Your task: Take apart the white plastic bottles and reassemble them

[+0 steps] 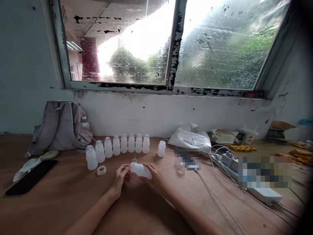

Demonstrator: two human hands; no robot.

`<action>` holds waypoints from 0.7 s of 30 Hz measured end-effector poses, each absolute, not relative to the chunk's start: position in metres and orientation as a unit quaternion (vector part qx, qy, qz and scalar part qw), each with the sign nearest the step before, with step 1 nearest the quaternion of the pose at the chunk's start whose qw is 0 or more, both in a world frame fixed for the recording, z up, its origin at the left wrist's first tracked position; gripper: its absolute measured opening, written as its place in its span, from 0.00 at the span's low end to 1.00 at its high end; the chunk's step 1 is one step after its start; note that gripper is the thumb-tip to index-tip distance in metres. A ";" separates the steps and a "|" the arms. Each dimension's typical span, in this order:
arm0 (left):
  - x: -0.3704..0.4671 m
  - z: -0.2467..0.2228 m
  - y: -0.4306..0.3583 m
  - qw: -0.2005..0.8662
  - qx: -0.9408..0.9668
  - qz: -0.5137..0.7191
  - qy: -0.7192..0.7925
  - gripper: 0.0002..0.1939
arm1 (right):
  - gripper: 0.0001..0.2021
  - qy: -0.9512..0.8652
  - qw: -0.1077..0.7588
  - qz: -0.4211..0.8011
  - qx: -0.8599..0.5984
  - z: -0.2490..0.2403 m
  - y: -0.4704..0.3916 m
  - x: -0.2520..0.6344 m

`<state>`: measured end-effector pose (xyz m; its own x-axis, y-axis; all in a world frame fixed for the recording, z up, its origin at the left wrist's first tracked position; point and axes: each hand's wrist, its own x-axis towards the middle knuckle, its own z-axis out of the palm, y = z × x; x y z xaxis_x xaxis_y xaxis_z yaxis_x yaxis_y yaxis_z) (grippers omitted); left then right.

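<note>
A translucent white bottle [140,170] lies tilted on its side between my hands, its neck toward the left. My right hand [153,176] is wrapped round its base end. At the neck, my left hand [120,178] has its fingers pressed together against the rim. A small clear piece [134,159] shows just behind the neck. Beyond my hands stands a row of several similar bottles [116,145]. One bottle without a top [161,149] stands apart to the right. A white ring [101,170] lies on the table left of my left hand.
On the left are a grey backpack [60,125], a black flat item [31,178] and a white strap [26,168]. To the right lie a plastic-wrapped package [192,138], white cables [215,194], a power strip [264,192] and yellow items [242,148]. A wall with a window rises behind.
</note>
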<state>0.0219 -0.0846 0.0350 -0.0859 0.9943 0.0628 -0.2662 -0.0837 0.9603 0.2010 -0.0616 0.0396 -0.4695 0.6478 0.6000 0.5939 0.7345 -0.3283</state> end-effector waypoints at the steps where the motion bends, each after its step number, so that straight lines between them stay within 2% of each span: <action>1: 0.022 0.036 -0.084 0.523 0.429 0.599 0.429 0.17 | 0.22 -0.858 0.362 0.027 -0.364 0.041 -0.063 0.201; 8: 0.022 0.038 -0.084 0.498 0.464 0.590 0.434 0.17 | 0.25 -0.867 0.356 -0.041 -0.347 0.042 -0.062 0.205; 15: 0.019 0.036 -0.084 0.502 0.474 0.587 0.422 0.13 | 0.26 -0.863 0.357 -0.038 -0.355 0.041 -0.061 0.206; 21: 0.017 0.038 -0.082 0.503 0.458 0.603 0.418 0.19 | 0.27 -0.861 0.350 -0.027 -0.369 0.040 -0.061 0.205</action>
<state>0.0172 -0.0819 0.0382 -0.0754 0.9884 0.1318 -0.2231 -0.1455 0.9639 0.2046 -0.0610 0.0400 -0.4835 0.6165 0.6214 0.6537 0.7264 -0.2121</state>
